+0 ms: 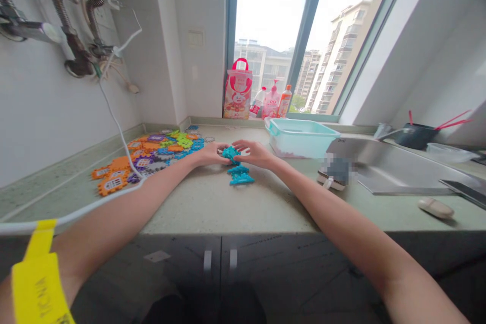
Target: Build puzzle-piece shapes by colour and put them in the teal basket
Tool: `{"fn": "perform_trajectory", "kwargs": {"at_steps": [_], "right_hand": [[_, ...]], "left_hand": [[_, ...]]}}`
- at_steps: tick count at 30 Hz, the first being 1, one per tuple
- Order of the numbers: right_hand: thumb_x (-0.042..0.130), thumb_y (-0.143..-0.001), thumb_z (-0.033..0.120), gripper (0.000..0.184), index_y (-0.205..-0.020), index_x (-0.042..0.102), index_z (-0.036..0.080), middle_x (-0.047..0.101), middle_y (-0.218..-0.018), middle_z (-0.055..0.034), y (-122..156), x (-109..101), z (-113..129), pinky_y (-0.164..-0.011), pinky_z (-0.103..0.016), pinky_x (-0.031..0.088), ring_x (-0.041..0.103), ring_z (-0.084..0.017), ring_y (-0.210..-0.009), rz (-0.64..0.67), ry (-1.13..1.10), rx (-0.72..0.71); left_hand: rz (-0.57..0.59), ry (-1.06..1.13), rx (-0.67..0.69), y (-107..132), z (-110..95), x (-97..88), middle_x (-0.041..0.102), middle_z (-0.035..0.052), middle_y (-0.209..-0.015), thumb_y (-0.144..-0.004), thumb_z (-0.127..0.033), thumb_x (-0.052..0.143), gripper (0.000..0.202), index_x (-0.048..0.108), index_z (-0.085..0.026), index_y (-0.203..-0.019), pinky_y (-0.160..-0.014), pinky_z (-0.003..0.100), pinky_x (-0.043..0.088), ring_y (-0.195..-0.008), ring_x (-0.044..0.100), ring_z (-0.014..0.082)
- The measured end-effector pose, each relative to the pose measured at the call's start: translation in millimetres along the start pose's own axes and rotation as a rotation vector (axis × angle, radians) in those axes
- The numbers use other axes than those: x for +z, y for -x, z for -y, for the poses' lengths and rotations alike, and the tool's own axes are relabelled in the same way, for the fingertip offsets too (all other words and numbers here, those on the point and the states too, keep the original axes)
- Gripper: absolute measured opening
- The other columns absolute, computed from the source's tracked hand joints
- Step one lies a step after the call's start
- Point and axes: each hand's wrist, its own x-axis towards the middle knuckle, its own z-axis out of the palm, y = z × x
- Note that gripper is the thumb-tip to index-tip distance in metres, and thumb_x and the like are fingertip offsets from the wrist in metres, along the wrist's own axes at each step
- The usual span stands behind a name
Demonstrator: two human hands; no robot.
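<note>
Over the middle of the counter, my left hand (pixel 213 154) is closed on the left side of a small cluster of teal toothed building pieces (pixel 230 154). My right hand (pixel 253 153) holds the same cluster from the right, its thumb low and its fingers curved over the top. Just below, on the counter, lie loose teal pieces (pixel 241 176) with toothed edges. Left of my hands spreads a heap of similar plastic pieces (pixel 152 154) in orange, purple, green, blue and grey, partly hidden behind my left forearm.
A teal plastic tub (pixel 304 136) stands at the back right, beside a steel sink (pixel 398 174). A phone-like device (pixel 334 172) and a beige mouse-shaped object (pixel 436 208) lie in front. A white cable (pixel 114 111) crosses the left side. Bottles (pixel 271 103) line the windowsill.
</note>
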Motion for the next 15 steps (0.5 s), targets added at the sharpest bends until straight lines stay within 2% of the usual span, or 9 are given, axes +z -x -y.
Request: {"fn": "perform_trajectory", "kwargs": {"at_steps": [4, 8, 11, 15], "right_hand": [[0.084, -0.082, 0.031, 0.047, -0.125, 0.069, 0.023, 0.079, -0.113, -0.0066, -0.7, 1.5, -3.8, -0.091, -0.037, 0.058, 0.074, -0.022, -0.103, 0.009, -0.044, 0.019], [0.083, -0.083, 0.033, 0.047, -0.127, 0.069, 0.023, 0.08, -0.11, -0.007, -1.0, 1.1, -4.8, -0.091, -0.038, 0.059, 0.074, -0.023, -0.104, -0.022, -0.082, 0.031], [0.083, -0.084, 0.035, 0.049, -0.129, 0.067, 0.024, 0.079, -0.112, -0.0073, -2.3, 2.0, -6.4, -0.09, -0.038, 0.06, 0.075, -0.023, -0.104, -0.086, -0.145, 0.039], [0.081, -0.085, 0.041, 0.052, -0.131, 0.067, 0.022, 0.078, -0.113, -0.0097, -4.7, 1.4, -8.8, -0.087, -0.038, 0.061, 0.075, -0.024, -0.102, -0.193, -0.215, 0.049]], "left_hand": [[-0.004, -0.017, -0.023, -0.3, 1.4, -2.7, 0.077, 0.0042, -0.101, -0.066, -0.045, 0.088, 0.063, 0.072, -0.018, -0.121, -0.082, 0.031, 0.055, -0.09, 0.07, 0.0223], [-0.086, -0.021, -0.008, -3.8, 9.6, -5.6, 0.073, 0.0102, -0.12, -0.066, -0.052, 0.088, 0.064, 0.073, -0.018, -0.119, -0.09, 0.036, 0.054, -0.109, 0.068, 0.0273], [-0.083, 0.004, 0.026, -4.9, 12.2, -5.6, 0.074, 0.0108, -0.119, -0.067, -0.055, 0.087, 0.058, 0.075, -0.019, -0.111, -0.095, 0.04, 0.053, -0.117, 0.066, 0.0299], [-0.122, 0.036, 0.037, -2.5, 3.5, -4.3, 0.074, 0.0105, -0.123, -0.068, -0.055, 0.086, 0.057, 0.076, -0.021, -0.113, -0.102, 0.044, 0.05, -0.124, 0.063, 0.0319]]}}
